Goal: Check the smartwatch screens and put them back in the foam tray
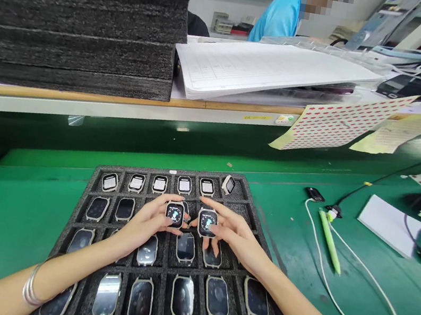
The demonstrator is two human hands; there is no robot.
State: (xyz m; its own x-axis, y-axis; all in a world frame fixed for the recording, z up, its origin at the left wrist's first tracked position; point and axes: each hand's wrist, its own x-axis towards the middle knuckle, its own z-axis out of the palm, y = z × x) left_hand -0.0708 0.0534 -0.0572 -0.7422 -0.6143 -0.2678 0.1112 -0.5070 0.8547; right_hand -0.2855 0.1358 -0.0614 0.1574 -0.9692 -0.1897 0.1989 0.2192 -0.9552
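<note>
Bangles (31, 286) circle the left wrist over a foam tray (245, 206) of dark-faced watches (183, 297) on the green table (16, 211). Left hand (145, 224) and right hand (236, 234) each pinch one lit watch — left watch (175, 214), right watch (207, 222) — side by side just above the tray's second row. Fingertip grips look risky: the cases could knock together, or one might slip onto the glass below.
</note>
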